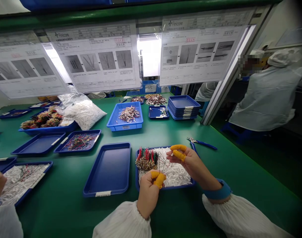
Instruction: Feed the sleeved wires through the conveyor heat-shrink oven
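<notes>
Left hand [148, 195] is curled closed, its yellow finger cots [159, 180] pressed together just above the near rim of a blue tray [177, 187]. Another blue tray [129, 165] lies just left of it. In the hands' tray, a bundle of coloured wires with crimped metal terminals [146, 159] sits on the left, beside a heap of white sleeved pieces [177, 172]. Right hand [190, 162] is raised over the bundle, thumb and forefinger bent close together; whether they pinch a thin wire is too fine to tell. Further right, blue-handled pliers [202, 143] lie on the green bench [235, 165].
</notes>
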Tool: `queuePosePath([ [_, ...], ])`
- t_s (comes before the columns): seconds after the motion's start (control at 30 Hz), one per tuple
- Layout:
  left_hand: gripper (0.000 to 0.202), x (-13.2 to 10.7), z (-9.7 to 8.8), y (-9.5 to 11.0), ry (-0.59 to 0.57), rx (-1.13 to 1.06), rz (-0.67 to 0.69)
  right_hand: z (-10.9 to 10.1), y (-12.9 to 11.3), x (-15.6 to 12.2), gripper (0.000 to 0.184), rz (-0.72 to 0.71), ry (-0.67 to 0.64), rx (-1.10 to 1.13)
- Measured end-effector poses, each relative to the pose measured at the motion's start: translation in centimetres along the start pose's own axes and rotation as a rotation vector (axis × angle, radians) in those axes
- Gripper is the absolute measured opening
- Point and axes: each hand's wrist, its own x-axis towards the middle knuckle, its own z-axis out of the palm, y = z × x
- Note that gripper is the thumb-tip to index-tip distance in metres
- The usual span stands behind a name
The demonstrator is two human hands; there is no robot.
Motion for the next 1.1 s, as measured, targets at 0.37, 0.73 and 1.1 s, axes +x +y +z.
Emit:
queuePosePath([
  [0.37,0.011,-0.13,-0.01,-0.13,-0.036,0.052,0.019,0.24,0.21,-0.15,0.033,-0.024,-0.050,-0.062],
  [0.73,0.012,-0.04,0.03,-0.41,-0.025,0.054,0.023,0.01,0.57,-0.08,0.032,-0.060,-0.059,-0.111],
  [1.1,0.014,-0.11,0.13,-0.02,-0.036,0.066,0.027,-0.10,0.49,-0.16,0.031,-0.077,-0.059,-0.114],
])
